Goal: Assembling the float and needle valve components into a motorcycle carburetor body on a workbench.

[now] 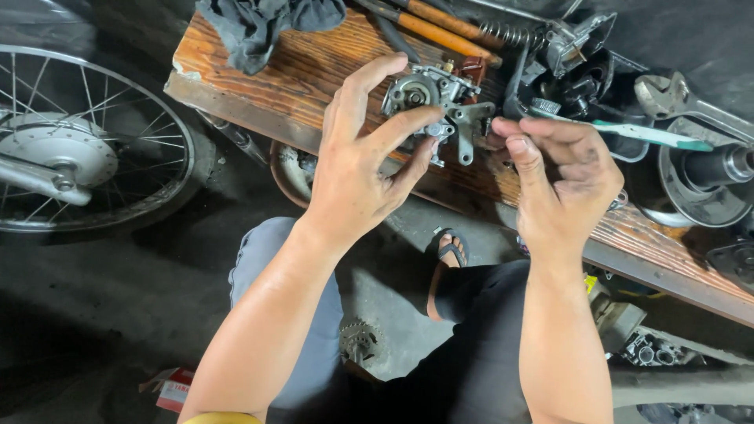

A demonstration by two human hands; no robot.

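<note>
My left hand (357, 161) grips a small grey metal carburetor (436, 102) with a round bore and a flat bracket, held up over a worn wooden bench (298, 74). My right hand (561, 169) pinches its fingertips against the right side of the carburetor, near the bracket; whatever sits between thumb and forefinger is too small to make out. A toothbrush with a white and green handle (640, 133) passes behind the fingers of my right hand.
A dark rag (263, 23) lies at the bench's far left. Orange-handled tools (444, 27), a spring (510, 33), a large wrench (679, 98) and black engine parts (703, 177) crowd the right. A spoked motorcycle wheel (71, 141) stands left. My sandalled foot (446, 255) is below.
</note>
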